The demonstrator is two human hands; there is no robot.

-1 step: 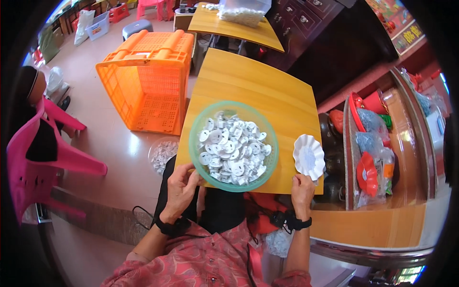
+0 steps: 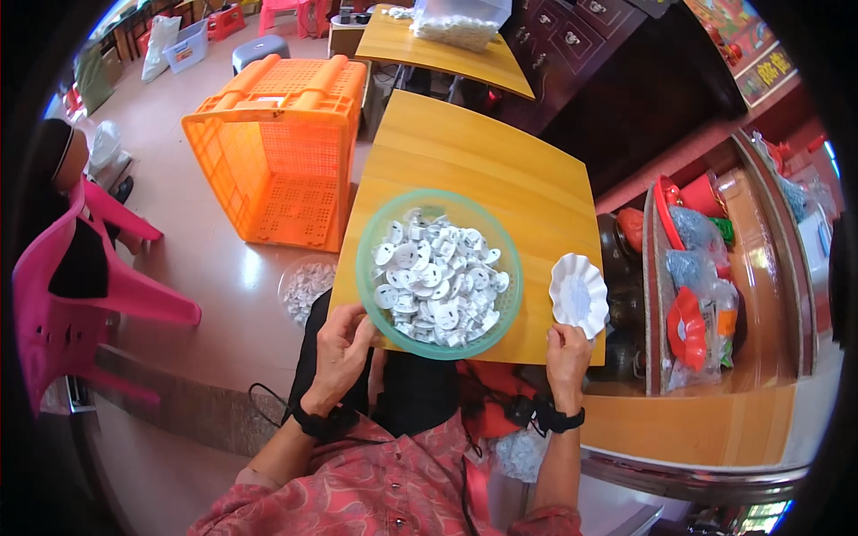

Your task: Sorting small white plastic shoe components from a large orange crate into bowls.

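A pale green plastic basket point(image 2: 366, 299) heaped with small white plastic parts point(image 2: 438, 277), round-faced with slots, stands on the near part of the yellow wooden table point(image 2: 474, 147). My left hand point(image 2: 340, 355) is at the table's near left edge, beside the basket's lower left rim. Its fingers are loosely bent, with the thumb apart. Below a white scalloped dish point(image 2: 578, 295), my right hand point(image 2: 567, 359) is at the near right edge, fingers curled together. Whatever lies within them is hidden. The dish holds something pale that I cannot make out.
An orange crate point(image 2: 304, 210) lies on its side at the left, with a container of white pieces point(image 2: 308, 290) on the floor near it. A person sits on a pink chair point(image 2: 116, 286) farther left. Shelving point(image 2: 760, 259) with red items and bags stands at the right.
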